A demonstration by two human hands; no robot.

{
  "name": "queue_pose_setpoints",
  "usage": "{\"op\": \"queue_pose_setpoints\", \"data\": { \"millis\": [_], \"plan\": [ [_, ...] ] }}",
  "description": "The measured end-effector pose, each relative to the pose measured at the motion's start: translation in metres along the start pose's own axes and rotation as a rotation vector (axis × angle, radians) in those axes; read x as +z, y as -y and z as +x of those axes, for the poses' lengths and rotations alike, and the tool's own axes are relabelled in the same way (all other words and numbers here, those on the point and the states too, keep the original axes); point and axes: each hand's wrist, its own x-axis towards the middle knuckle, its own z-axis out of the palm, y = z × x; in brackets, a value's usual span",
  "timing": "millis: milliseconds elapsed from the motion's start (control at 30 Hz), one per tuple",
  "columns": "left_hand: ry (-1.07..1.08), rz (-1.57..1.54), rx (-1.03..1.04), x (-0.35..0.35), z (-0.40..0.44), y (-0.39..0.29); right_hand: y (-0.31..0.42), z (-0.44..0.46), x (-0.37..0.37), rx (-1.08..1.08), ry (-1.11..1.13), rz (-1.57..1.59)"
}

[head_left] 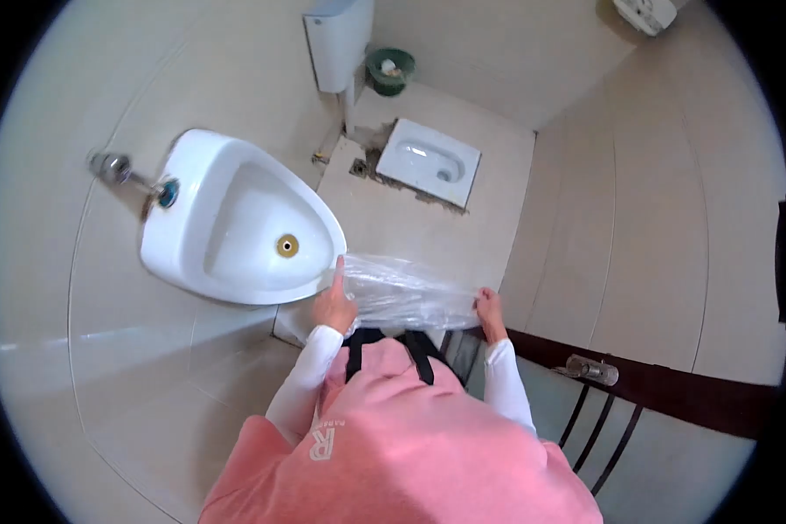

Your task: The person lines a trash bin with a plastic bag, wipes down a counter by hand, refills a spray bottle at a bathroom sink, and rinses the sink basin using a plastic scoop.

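A clear, crumpled plastic sheet or bag [402, 295] is stretched between my two hands, in front of my pink top. My left hand [334, 306] is at its left end, beside the rim of the white urinal [183, 249]; the index finger points out and the other fingers are curled on the plastic. My right hand [489, 313] pinches the right end of the plastic. A round yellowish drain piece [287, 245] lies inside the urinal bowl.
A white squat toilet [402, 166] is set in the floor ahead, with a green bin [389, 86] and a white cistern [330, 52] behind it. A metal flush valve [113, 166] is on the left wall. A dark-framed door with a handle [592, 370] stands at the lower right.
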Motion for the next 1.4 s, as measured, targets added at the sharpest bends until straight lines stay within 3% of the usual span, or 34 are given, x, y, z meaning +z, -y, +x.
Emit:
{"op": "queue_pose_setpoints", "data": {
  "millis": [67, 200, 267, 300, 400, 467, 500, 533, 600, 667, 733, 767, 833, 867, 900, 967, 1000, 1067, 1200, 1267, 1333, 1400],
  "plan": [
    [0.042, 0.039, -0.004, 0.001, 0.016, -0.011, -0.015, 0.015, 0.005, 0.269, -0.208, 0.396],
    [0.081, 0.063, -0.049, 0.005, 0.059, -0.020, -0.005, 0.035, -0.002, 0.398, -0.287, 0.559],
    [0.087, -0.008, -0.065, 0.019, 0.078, -0.015, 0.007, 0.044, -0.010, -0.099, -0.505, -0.377],
    [0.073, -0.082, -0.082, 0.025, 0.091, -0.012, 0.015, 0.051, -0.017, -0.099, -0.501, -0.378],
    [0.143, -0.074, -0.243, 0.033, 0.131, -0.025, 0.035, 0.079, -0.033, -0.064, -0.342, -0.424],
    [0.038, -0.019, -0.268, 0.053, 0.157, -0.040, 0.036, 0.113, -0.040, -0.088, -0.233, -0.461],
    [-0.061, 0.038, -0.286, 0.056, 0.175, -0.050, 0.013, 0.148, -0.031, 0.011, -0.159, -0.398],
    [-0.082, 0.032, -0.292, 0.054, 0.198, -0.062, 0.055, 0.166, -0.049, 0.282, 0.138, -0.222],
    [0.073, 0.223, 0.055, 0.043, 0.239, -0.085, 0.059, 0.229, -0.060, 0.069, 0.147, -0.280],
    [-0.387, 0.022, 0.094, -0.019, 0.262, -0.153, 0.138, 0.262, -0.098, -0.458, -0.337, -0.203],
    [-0.736, -0.167, 0.168, -0.083, 0.263, -0.214, 0.252, 0.245, -0.142, -0.441, -0.417, 0.192],
    [-0.742, -0.165, 0.162, -0.085, 0.269, -0.218, 0.240, 0.265, -0.133, -0.447, -0.409, 0.192],
    [-0.889, -0.280, 0.272, -0.092, 0.271, -0.206, 0.202, 0.306, -0.103, -0.744, -0.355, -0.066],
    [-0.594, -0.006, 0.112, -0.084, 0.275, -0.178, 0.211, 0.315, -0.100, -0.452, 0.147, -0.580],
    [-0.289, 0.256, -0.046, -0.069, 0.280, -0.142, 0.181, 0.337, -0.084, -0.327, 0.623, -0.879],
    [-0.195, 0.088, -0.265, -0.060, 0.273, -0.098, 0.114, 0.359, -0.049, -0.711, 0.569, -0.512],
    [-0.229, 0.145, -0.440, -0.067, 0.267, -0.097, 0.135, 0.361, -0.052, -0.714, 0.572, -0.505],
    [-0.220, 0.260, -0.554, -0.073, 0.261, -0.078, 0.194, 0.345, -0.073, -0.138, 0.953, 0.045],
    [-0.321, 0.463, -0.614, -0.087, 0.276, -0.068, 0.221, 0.389, -0.077, -0.016, 1.006, 0.154],
    [-0.248, 0.523, -0.597, -0.091, 0.301, -0.077, 0.187, 0.436, -0.060, -0.095, 0.734, 0.010],
    [-0.184, 0.580, -0.567, -0.093, 0.336, -0.090, 0.189, 0.478, -0.066, 0.012, 0.602, 0.038],
    [-0.108, 0.601, -0.535, -0.084, 0.379, -0.105, 0.202, 0.523, -0.078, -0.023, 0.516, -0.012]
  ]
}}
